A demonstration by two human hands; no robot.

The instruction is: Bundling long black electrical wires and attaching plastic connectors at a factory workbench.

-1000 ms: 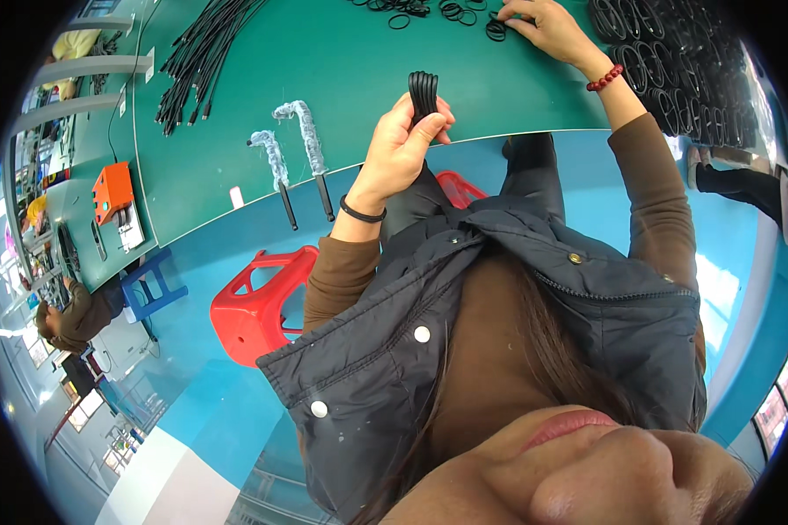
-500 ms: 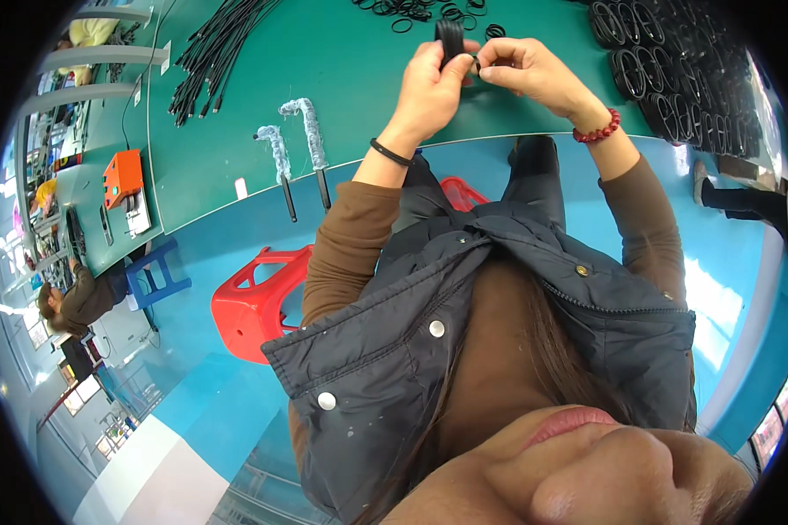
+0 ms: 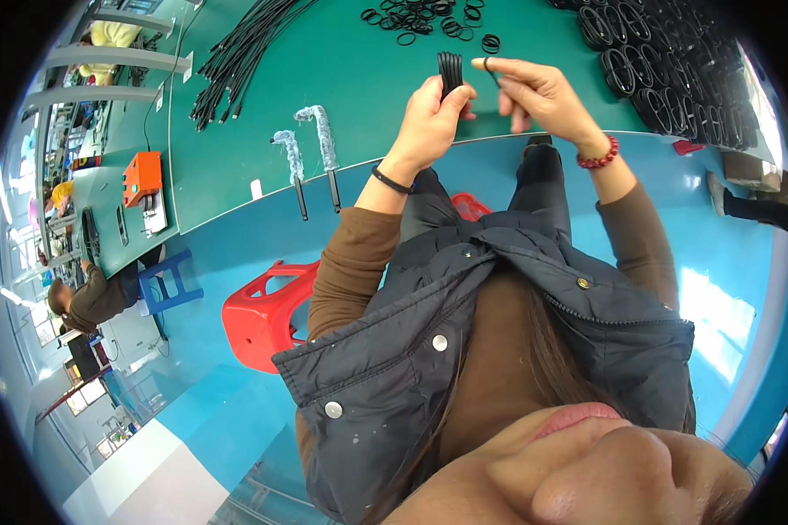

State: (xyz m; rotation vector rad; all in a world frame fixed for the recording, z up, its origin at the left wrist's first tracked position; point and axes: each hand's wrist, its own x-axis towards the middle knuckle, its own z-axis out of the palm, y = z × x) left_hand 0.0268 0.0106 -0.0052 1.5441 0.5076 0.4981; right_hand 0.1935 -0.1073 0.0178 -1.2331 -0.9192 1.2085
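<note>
My left hand (image 3: 431, 122) is closed round a folded black cable bundle (image 3: 450, 68), whose looped end stands up above the thumb. Just to its right, apart from the bundle, is my right hand (image 3: 538, 94). A thin black rubber band (image 3: 488, 66) hangs on its stretched index finger, while the other fingers curl below. Loose black rubber bands (image 3: 425, 16) are scattered at the far side of the green table (image 3: 359, 92), and a small cluster of bands (image 3: 491, 43) lies nearer my hands.
Straight black cables (image 3: 241, 57) lie at the far left. Rows of coiled cables (image 3: 643, 66) fill the right side. Two wrapped rods (image 3: 326, 144) rest at the near edge. A red stool (image 3: 267, 315) and an orange device (image 3: 142, 178) are on the left; another person (image 3: 92, 297) sits beyond.
My right hand has moved away from the cable bundle, its index finger now stretched out with the band on it. The bundle in my left hand has turned, showing its strands. The whole view has shifted slightly.
</note>
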